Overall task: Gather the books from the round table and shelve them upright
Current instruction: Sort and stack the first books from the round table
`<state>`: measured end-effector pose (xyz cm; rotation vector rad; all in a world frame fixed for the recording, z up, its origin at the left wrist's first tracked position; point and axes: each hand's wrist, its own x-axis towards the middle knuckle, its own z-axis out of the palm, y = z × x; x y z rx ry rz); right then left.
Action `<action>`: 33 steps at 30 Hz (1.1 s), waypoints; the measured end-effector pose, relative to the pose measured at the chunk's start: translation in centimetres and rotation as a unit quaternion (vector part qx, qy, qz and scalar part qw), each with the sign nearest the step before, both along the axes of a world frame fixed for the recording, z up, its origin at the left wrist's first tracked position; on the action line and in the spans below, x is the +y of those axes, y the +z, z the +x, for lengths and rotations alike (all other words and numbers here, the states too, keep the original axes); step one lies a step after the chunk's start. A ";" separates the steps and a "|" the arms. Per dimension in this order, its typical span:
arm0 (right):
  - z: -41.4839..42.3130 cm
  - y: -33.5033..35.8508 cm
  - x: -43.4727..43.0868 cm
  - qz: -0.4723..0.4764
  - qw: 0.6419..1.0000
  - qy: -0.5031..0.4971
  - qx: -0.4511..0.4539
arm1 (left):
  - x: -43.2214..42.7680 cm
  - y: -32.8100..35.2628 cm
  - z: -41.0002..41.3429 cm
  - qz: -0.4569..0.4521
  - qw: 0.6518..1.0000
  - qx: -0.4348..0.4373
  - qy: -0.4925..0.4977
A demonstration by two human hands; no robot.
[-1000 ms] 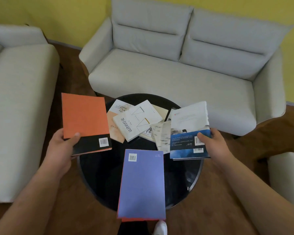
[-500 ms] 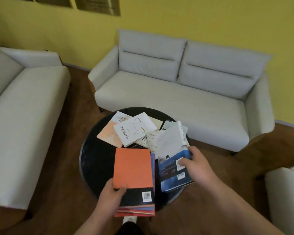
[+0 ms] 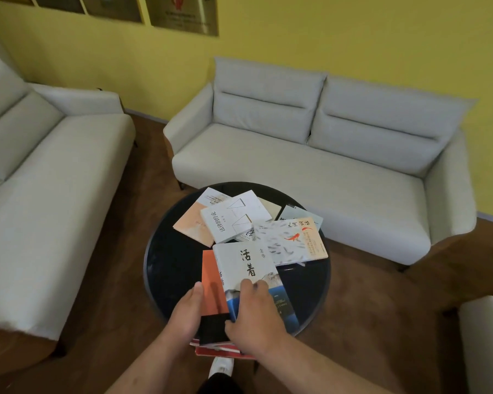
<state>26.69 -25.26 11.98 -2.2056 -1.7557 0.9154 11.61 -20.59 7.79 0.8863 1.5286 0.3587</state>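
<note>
A round black table holds several scattered books. At its near edge lies a stack with an orange-and-black book on top. My left hand holds that stack at its left side, thumb on the orange cover. My right hand grips a white-and-blue book with black characters and lays it, front cover up, over the stack. Further back lie a fish-patterned book, a white book with triangles, a peach book and a pale blue one.
A light grey sofa stands behind the table, another grey sofa at the left and a seat corner at the right. The floor is dark wood. My white shoe shows below the table. No shelf is visible.
The orange book came down onto the purple one at the table's near edge. My right hand turned the white-and-blue book over and brought it left onto that stack.
</note>
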 end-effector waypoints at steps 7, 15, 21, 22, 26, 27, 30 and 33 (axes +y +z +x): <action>3.6 0.9 1.3 -0.010 0.989 -0.051 0.141 | 0.5 0.0 -0.3 0.034 0.999 -0.005 -0.016; 7.1 -2.2 2.0 -0.176 0.883 -0.280 0.334 | 1.2 0.0 1.0 0.008 0.999 -0.027 -0.028; 4.7 -3.7 1.1 -0.187 0.863 -0.288 0.371 | 1.9 -0.2 1.6 -0.038 0.999 -0.026 0.021; 4.8 -3.5 1.3 -0.183 0.862 -0.284 0.378 | 2.0 0.1 1.7 -0.045 0.998 -0.033 0.024; 5.0 -2.7 2.9 -0.179 0.863 -0.242 0.405 | 4.0 0.7 2.0 0.003 0.997 -0.064 0.032; 4.8 -2.6 3.4 -0.178 0.856 -0.250 0.415 | 4.6 0.7 2.1 0.013 0.996 -0.072 0.042; 4.4 -2.5 4.0 -0.171 0.822 -0.304 0.450 | 5.5 0.6 2.4 0.005 0.988 -0.129 0.079; 4.7 -2.9 4.1 -0.168 0.794 -0.363 0.458 | 6.0 0.5 2.6 -0.015 0.988 -0.150 0.042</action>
